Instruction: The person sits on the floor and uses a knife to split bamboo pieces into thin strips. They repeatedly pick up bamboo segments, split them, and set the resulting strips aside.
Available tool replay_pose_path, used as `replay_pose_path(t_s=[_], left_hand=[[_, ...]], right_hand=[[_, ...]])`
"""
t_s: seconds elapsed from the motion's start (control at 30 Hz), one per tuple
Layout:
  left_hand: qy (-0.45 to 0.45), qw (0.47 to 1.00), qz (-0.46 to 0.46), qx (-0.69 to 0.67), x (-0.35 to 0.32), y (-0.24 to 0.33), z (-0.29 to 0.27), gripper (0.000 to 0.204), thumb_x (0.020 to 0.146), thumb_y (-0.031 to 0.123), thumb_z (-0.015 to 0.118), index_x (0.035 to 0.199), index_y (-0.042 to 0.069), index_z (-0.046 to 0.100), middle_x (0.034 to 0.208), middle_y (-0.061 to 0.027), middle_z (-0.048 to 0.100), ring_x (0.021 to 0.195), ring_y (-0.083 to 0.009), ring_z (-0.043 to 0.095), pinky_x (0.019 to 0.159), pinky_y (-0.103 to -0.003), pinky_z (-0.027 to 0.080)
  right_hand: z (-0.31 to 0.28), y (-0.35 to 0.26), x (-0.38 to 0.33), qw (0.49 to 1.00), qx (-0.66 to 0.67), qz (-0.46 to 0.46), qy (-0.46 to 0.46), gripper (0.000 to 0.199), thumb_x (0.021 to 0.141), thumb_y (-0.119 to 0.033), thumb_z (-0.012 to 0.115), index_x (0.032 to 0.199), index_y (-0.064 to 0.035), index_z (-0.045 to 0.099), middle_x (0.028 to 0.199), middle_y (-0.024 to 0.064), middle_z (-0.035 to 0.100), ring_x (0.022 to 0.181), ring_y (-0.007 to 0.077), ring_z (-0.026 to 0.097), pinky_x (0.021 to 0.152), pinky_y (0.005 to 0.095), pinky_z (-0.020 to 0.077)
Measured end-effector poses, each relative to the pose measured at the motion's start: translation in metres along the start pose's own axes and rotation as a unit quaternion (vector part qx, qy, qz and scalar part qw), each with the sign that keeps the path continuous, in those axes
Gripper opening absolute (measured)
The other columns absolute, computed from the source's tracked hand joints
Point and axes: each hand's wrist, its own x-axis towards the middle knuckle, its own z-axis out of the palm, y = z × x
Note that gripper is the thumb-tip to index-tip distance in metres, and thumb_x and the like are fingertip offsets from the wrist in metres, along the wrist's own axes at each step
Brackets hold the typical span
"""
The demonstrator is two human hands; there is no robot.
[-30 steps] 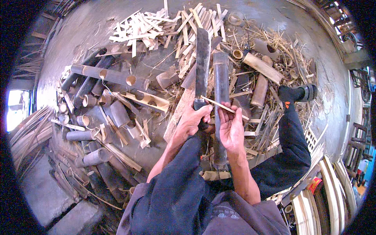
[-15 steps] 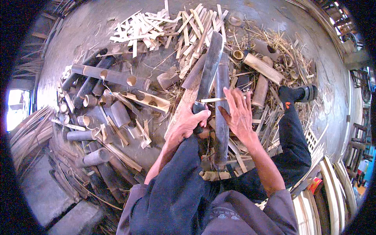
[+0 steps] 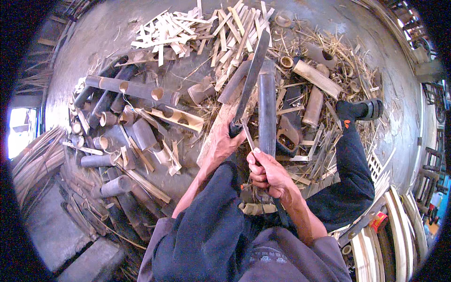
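My left hand (image 3: 221, 143) is wrapped round the dark handle of a long machete (image 3: 252, 77), its blade slanting away and up to the right. Below and to the right, my right hand (image 3: 270, 174) is closed on a thin bamboo strip (image 3: 250, 141). The strip's far end meets the base of the blade, close to the handle. A dark bamboo tube (image 3: 267, 113) lies lengthwise just beyond my right hand. Under the machete and my left hand is a long rough piece of wood (image 3: 218, 127), partly hidden.
Pale split strips (image 3: 171, 30) are heaped at the far side. Cut bamboo tubes (image 3: 112, 187) crowd the left. A handsaw (image 3: 287, 141) lies right of the dark tube, beside split bamboo (image 3: 318, 81) and shavings. Long pale slats (image 3: 369, 254) stand at the near right.
My right hand has come down toward me and closed from spread fingers. The strip has swung from crosswise to pointing away from me. The machete blade has turned, showing a narrower side.
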Motion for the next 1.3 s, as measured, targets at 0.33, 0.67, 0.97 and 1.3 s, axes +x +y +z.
replay_pose_path(t_s=[0.33, 0.67, 0.97, 1.3], left_hand=[[0.103, 0.988, -0.048, 0.109, 0.021, -0.063, 0.004, 0.027, 0.079, 0.017, 0.067, 0.101, 0.003, 0.058, 0.080, -0.0185, 0.063, 0.073, -0.0283, 0.062, 0.067, -0.039, 0.048], [0.139, 0.966, -0.114, -0.188, 0.018, -0.021, -0.020, 0.013, 0.088, 0.014, 0.060, 0.089, 0.005, 0.051, 0.063, 0.0000, 0.053, 0.054, -0.0079, 0.050, 0.052, -0.025, 0.043], [-0.091, 0.986, 0.073, -0.121, 0.013, 0.009, 0.068, 0.043, 0.102, 0.034, 0.039, 0.121, -0.002, 0.052, 0.099, -0.0142, 0.056, 0.096, -0.0279, 0.053, 0.086, -0.038, 0.044], [-0.120, 0.988, -0.100, 0.013, 0.012, -0.079, 0.143, 0.129, 0.073, 0.035, 0.076, 0.139, -0.007, -0.026, 0.126, -0.0402, 0.045, 0.114, -0.0461, 0.052, 0.099, -0.043, 0.042]], right_hand=[[0.033, 0.017, -0.061, 0.970, -0.138, -0.175, 0.102, 0.030, 0.102, -0.036, 0.038, 0.084, -0.0132, 0.045, 0.056, -0.0077, 0.028, 0.041, 0.0046, 0.023, 0.036, 0.0241, 0.0194], [-0.127, 0.036, -0.037, 0.584, -0.608, -0.264, 0.468, 0.051, 0.094, -0.021, 0.049, 0.138, 0.0037, 0.037, 0.133, 0.0285, 0.041, 0.125, 0.0412, 0.039, 0.106, 0.0456, 0.0308], [-0.051, 0.009, 0.041, 0.736, -0.368, -0.432, 0.370, 0.043, 0.095, -0.029, 0.054, 0.129, -0.0034, 0.049, 0.105, 0.0188, 0.065, 0.094, 0.0353, 0.064, 0.085, 0.0402, 0.0485], [-0.092, 0.029, -0.047, 0.679, -0.243, -0.495, 0.484, 0.026, 0.098, -0.031, 0.048, 0.089, -0.0061, 0.050, 0.062, 0.0023, 0.051, 0.054, 0.0113, 0.045, 0.048, 0.0268, 0.0364]])
